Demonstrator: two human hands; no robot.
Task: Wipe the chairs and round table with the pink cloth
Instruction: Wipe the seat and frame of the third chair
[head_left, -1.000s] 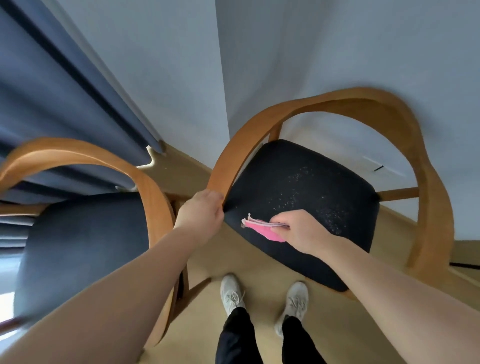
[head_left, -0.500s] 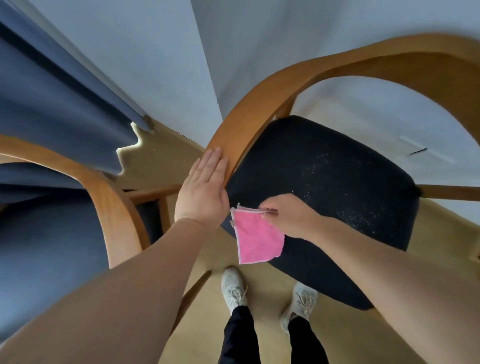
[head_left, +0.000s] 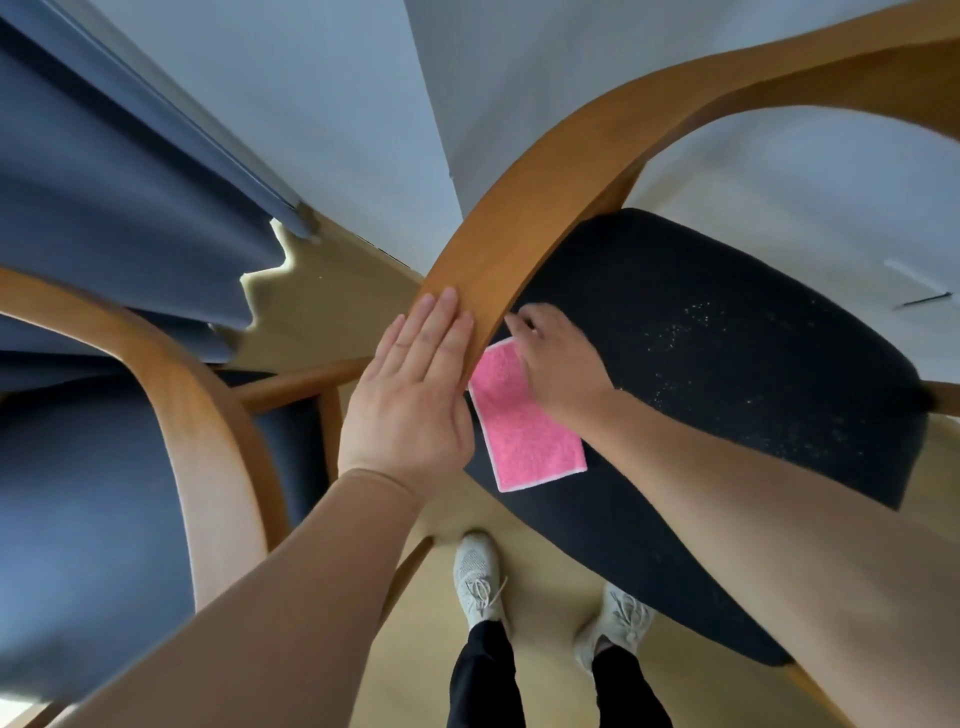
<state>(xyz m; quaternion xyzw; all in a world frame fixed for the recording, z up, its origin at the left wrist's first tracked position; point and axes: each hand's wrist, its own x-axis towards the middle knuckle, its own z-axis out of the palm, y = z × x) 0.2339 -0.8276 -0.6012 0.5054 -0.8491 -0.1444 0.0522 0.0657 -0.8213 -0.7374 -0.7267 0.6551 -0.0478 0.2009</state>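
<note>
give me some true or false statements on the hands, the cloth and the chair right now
1. The left hand lies flat, fingers straight, on the wooden chair frame. True.
2. The pink cloth lies against the black seat. True.
3. The left hand holds the cloth. False: the right hand holds it by its upper end.
4. The seat is spotless. False: pale specks are scattered over it.
5. The person is barefoot. False: pale lace-up shoes are on both feet.
</note>
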